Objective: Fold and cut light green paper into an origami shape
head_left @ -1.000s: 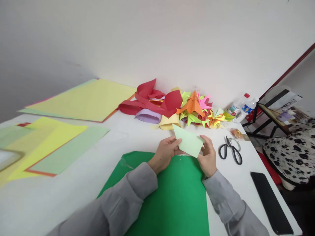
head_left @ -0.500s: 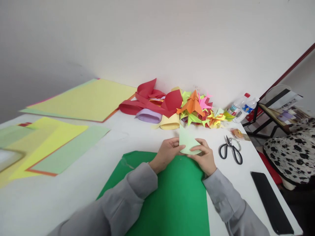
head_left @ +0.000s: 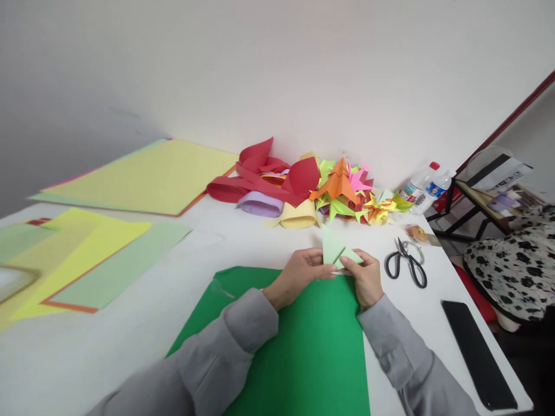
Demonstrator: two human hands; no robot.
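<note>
A small piece of pale green paper (head_left: 332, 247) is held up between both hands, just above the far part of a large green sheet (head_left: 303, 346). Its right side is folded over, and a slanting edge shows across the middle. My left hand (head_left: 303, 271) pinches the paper at its lower left edge. My right hand (head_left: 367, 276) grips the folded flap on the right, thumb in front and fingers behind. Parts of the fingers behind the paper are hidden.
Scissors (head_left: 406, 263) and a black flat object (head_left: 479, 355) lie to the right. Behind are red paper shapes (head_left: 255, 173), folded paper stars (head_left: 340, 185) and plastic bottles (head_left: 427, 188). Coloured sheets (head_left: 143, 179) lie left. A person in patterned clothing (head_left: 511, 266) is at far right.
The pale green paper's right side has been folded over, making a flap with a slanting edge. Both hands have shifted slightly right with it.
</note>
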